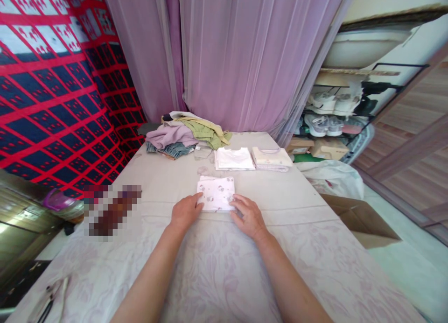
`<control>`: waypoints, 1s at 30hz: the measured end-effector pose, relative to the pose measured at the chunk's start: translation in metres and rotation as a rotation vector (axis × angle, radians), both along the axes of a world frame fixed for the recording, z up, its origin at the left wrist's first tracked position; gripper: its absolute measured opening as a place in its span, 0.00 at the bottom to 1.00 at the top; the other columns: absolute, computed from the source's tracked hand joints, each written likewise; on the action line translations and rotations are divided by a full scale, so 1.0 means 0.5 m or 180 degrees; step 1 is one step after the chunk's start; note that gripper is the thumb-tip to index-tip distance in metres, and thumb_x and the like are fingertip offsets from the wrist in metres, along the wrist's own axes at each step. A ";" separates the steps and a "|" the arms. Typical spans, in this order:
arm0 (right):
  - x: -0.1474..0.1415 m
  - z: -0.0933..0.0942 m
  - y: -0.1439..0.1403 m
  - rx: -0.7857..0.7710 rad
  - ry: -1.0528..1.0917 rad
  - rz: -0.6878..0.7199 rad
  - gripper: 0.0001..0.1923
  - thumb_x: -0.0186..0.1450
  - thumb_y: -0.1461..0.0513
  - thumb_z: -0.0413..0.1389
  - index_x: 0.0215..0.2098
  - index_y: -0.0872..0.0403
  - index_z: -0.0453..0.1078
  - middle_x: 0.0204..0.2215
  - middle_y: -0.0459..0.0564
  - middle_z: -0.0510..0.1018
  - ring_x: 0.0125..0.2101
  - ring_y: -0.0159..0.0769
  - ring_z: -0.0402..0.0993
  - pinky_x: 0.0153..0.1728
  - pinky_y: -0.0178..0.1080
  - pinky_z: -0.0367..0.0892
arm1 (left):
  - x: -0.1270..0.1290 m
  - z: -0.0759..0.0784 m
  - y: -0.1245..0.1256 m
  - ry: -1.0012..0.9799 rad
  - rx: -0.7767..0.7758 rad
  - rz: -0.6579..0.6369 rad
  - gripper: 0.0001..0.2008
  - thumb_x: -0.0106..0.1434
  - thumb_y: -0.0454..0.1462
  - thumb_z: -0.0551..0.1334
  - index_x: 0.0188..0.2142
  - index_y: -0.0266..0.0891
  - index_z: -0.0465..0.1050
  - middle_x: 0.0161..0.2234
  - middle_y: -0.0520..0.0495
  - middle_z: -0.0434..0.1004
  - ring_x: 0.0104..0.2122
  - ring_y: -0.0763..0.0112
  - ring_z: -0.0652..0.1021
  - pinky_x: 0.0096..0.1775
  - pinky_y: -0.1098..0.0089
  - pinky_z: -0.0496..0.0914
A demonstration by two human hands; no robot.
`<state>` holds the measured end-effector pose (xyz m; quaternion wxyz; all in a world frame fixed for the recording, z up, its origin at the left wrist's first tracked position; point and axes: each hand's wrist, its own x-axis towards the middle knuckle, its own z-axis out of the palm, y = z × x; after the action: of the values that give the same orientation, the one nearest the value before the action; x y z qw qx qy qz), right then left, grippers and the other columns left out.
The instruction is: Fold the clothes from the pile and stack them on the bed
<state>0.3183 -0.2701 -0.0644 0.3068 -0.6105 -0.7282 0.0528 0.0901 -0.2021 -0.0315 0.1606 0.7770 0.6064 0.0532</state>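
A lilac curtain hangs beyond the folded printed garment, and the cloth-covered surface spreads flat beneath it, likely giving the fabric a smooth bed to lie on. Past the garment and to its left sits a loose heap of clothes, seemingly kept aside so its tangle does not crowd the working spot. Just beyond the garment and to its right, a white folded pile and a cream folded pile lie side by side, perhaps to keep them neat and within reach. The garment itself lies between the two hands: the left hand at its left edge, the right hand at its right edge, a pairing that probably keeps it square. On each, thumb and fingers stand slightly apart; whether they pinch any fabric, I cannot tell.
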 end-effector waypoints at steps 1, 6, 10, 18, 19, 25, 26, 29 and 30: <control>-0.002 0.006 0.003 0.0054 0.0032 -0.0054 0.12 0.63 0.59 0.51 0.41 0.50 0.74 0.50 0.52 0.74 0.51 0.39 0.68 0.52 0.43 0.61 | 0.001 0.000 0.000 0.0053 0.0082 -0.0031 0.21 0.63 0.43 0.55 0.56 0.49 0.67 0.45 0.44 0.75 0.44 0.60 0.75 0.46 0.63 0.67; -0.039 0.053 0.056 -0.0008 -0.0200 -0.0191 0.17 0.67 0.61 0.46 0.50 0.50 0.70 0.55 0.51 0.71 0.57 0.38 0.62 0.57 0.44 0.55 | 0.037 0.002 0.018 0.0118 0.0744 -0.0388 0.21 0.64 0.36 0.52 0.56 0.40 0.66 0.59 0.40 0.63 0.58 0.58 0.64 0.57 0.60 0.58; -0.071 0.049 0.099 -0.0551 -0.0577 -0.0015 0.23 0.67 0.59 0.46 0.60 0.52 0.61 0.63 0.54 0.59 0.63 0.44 0.49 0.60 0.55 0.44 | 0.073 -0.020 0.042 0.0114 0.0589 -0.0686 0.25 0.67 0.40 0.49 0.62 0.38 0.56 0.65 0.42 0.52 0.64 0.57 0.53 0.62 0.53 0.48; -0.076 0.004 0.110 -0.0778 -0.0625 -0.0149 0.24 0.68 0.56 0.45 0.61 0.51 0.59 0.65 0.53 0.55 0.65 0.42 0.44 0.60 0.54 0.44 | 0.072 -0.064 0.064 0.0076 0.0517 -0.0905 0.29 0.68 0.45 0.47 0.65 0.35 0.50 0.66 0.41 0.48 0.65 0.58 0.49 0.62 0.55 0.49; -0.075 0.005 0.110 -0.0786 -0.0610 -0.0155 0.23 0.68 0.56 0.45 0.60 0.50 0.60 0.65 0.53 0.55 0.65 0.42 0.44 0.60 0.54 0.44 | 0.070 -0.064 0.069 0.0065 0.0455 -0.0949 0.29 0.67 0.45 0.47 0.64 0.35 0.51 0.66 0.41 0.48 0.65 0.58 0.49 0.62 0.55 0.49; -0.041 0.015 0.097 -0.0713 -0.0336 -0.0782 0.22 0.67 0.57 0.44 0.57 0.54 0.63 0.59 0.55 0.65 0.58 0.39 0.59 0.56 0.41 0.54 | 0.016 -0.035 0.087 -0.0233 0.0489 -0.0274 0.25 0.66 0.41 0.49 0.60 0.34 0.61 0.62 0.40 0.60 0.60 0.64 0.63 0.58 0.66 0.57; -0.034 0.019 0.095 -0.0790 -0.0269 -0.1100 0.23 0.67 0.56 0.44 0.58 0.55 0.62 0.55 0.56 0.70 0.55 0.39 0.64 0.53 0.40 0.57 | 0.004 -0.026 0.086 -0.0186 0.0515 -0.0009 0.23 0.66 0.41 0.49 0.57 0.36 0.65 0.58 0.40 0.66 0.57 0.62 0.67 0.56 0.65 0.60; -0.024 0.037 0.096 -0.1306 -0.0150 -0.1598 0.29 0.65 0.50 0.45 0.60 0.55 0.58 0.44 0.55 0.78 0.45 0.43 0.72 0.44 0.41 0.63 | -0.014 -0.002 0.075 0.0120 0.0380 0.0354 0.20 0.63 0.47 0.52 0.47 0.42 0.74 0.48 0.41 0.75 0.49 0.55 0.73 0.49 0.59 0.65; -0.024 0.044 0.100 -0.1490 -0.0143 -0.1567 0.31 0.64 0.48 0.46 0.60 0.55 0.57 0.42 0.55 0.78 0.43 0.44 0.73 0.42 0.41 0.64 | -0.012 0.004 0.071 0.0200 0.0298 0.0371 0.20 0.62 0.49 0.53 0.43 0.43 0.76 0.46 0.41 0.76 0.48 0.54 0.73 0.48 0.58 0.65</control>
<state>0.3061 -0.2201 -0.0423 0.1457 -0.8229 -0.5337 0.1295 0.0841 -0.1665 -0.0297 0.1015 0.7483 0.6522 0.0664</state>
